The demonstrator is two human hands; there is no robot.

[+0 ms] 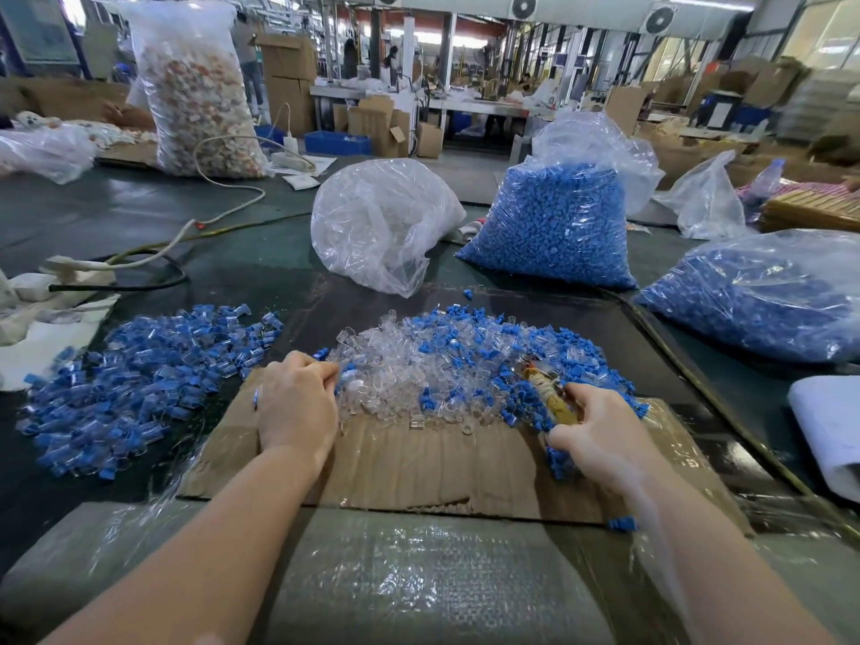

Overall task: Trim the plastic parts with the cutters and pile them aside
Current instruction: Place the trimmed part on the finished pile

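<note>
Head view: left hand (298,407) is curling at the edge of the mixed pile (446,365), fingers closing on a part, though the pinch itself is hidden. Right hand (600,439) is wrapping round the cutters (549,393), blades pointing into the pile, probably so each cut stays close to the feed. Everything is sitting on cardboard (419,463), likely catching offcuts. Done parts (139,384) are lying piled left on the bench (260,267), well apart from the feed.

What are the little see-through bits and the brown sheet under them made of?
The see-through bits look like clear, glossy plastic: light glints on them. The brown sheet looks like matte corrugated cardboard, with ridges showing and a torn edge.
</note>
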